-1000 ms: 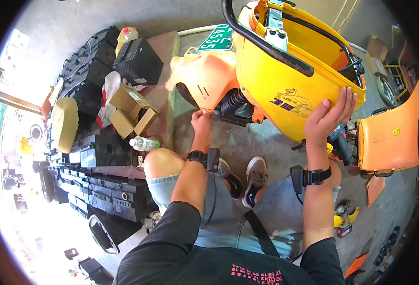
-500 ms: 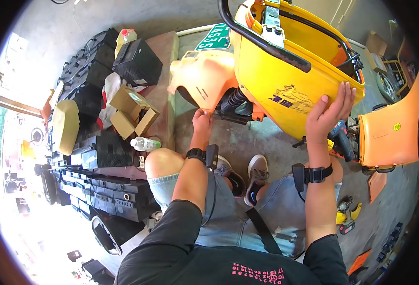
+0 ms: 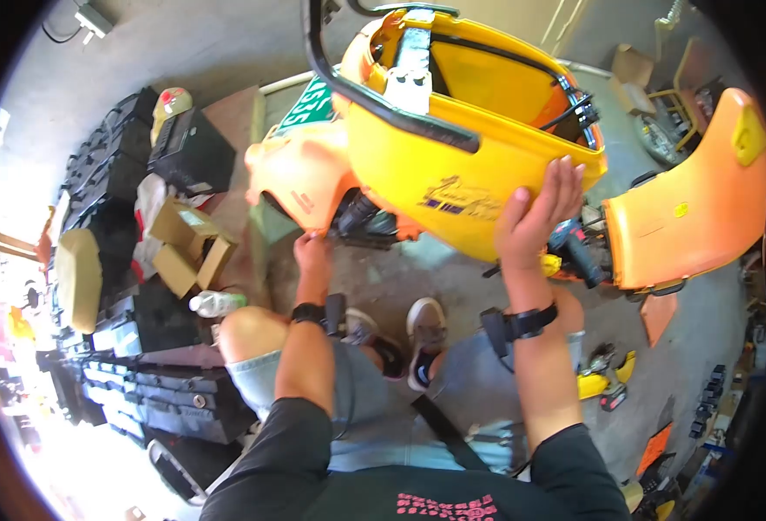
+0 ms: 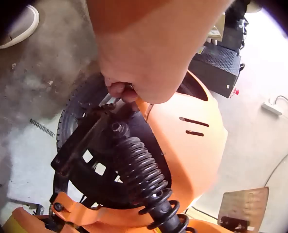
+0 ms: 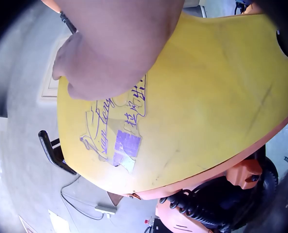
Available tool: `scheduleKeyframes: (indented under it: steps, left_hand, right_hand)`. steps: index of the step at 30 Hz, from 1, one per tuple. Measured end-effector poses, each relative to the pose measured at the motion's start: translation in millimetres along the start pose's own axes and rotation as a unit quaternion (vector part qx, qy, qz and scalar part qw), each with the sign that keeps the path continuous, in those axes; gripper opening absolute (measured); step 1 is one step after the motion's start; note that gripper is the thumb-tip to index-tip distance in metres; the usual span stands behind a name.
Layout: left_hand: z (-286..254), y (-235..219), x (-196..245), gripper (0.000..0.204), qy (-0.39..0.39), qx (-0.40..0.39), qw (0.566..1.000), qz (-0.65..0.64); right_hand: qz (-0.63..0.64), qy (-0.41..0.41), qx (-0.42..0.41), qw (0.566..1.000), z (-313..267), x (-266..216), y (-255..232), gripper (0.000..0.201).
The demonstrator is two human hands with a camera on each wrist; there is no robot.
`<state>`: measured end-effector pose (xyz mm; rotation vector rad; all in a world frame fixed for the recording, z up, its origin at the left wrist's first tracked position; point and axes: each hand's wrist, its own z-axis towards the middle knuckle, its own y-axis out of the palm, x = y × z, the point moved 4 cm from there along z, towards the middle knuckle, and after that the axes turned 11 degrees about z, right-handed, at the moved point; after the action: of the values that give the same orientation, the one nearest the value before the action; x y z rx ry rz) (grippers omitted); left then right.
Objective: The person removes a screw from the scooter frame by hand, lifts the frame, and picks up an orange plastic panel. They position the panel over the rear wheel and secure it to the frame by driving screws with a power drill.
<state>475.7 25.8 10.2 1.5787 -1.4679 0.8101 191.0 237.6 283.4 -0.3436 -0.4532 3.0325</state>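
Observation:
My left hand (image 3: 312,253) pinches the lower corner of the scooter's orange rear fender (image 3: 300,178). In the left wrist view, the curled fingers (image 4: 129,93) are at the fender's edge, beside the black wheel (image 4: 68,116) and above the coil-spring shock absorber (image 4: 141,167). The fingertips' far side is hidden there. With fingers straight, my right hand (image 3: 532,227) rests against the yellow side panel (image 3: 409,165) near its front end. Purple lettering and a worn sticker (image 5: 127,145) show on that panel in the right wrist view.
A black grab rail (image 3: 391,113) curves over the panel. On the right lie a cordless drill (image 3: 576,252) by the scooter's orange front section (image 3: 678,217), and another power tool (image 3: 607,378). Black batteries (image 3: 161,399), an open cardboard box (image 3: 187,247) and a bottle (image 3: 216,303) stand left.
The head view has turned, so the scooter, hands and floor items appear shifted left and somewhat lower. Both hands stay at the same spots on the scooter.

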Motion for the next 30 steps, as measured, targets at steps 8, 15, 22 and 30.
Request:
scheduleKeyframes:
  steps: [8, 15, 22, 30]
  left_hand:
    - [-9, -2, 7, 0.009, -0.039, -0.096, 0.994, -0.045]
    - [-10, 0, 3, 0.004, -0.008, -0.038, 0.998, -0.046]
    - [12, -15, -14, 0.008, -0.042, -0.035, 0.998, -0.04]
    - [5, -11, -8, 0.003, 0.015, -0.051, 0.998, -0.024]
  right_hand:
    - [0.004, 0.027, -0.003, 1.0, -3, 0, 1, 0.047]
    - [0.025, 0.036, -0.005, 0.999, -3, -4, 0, 0.045]
    - [0.031, 0.045, -0.006, 0.998, -3, -3, -3, 0.044]
    - [0.038, 0.053, -0.011, 0.998, -3, -3, -5, 0.042]
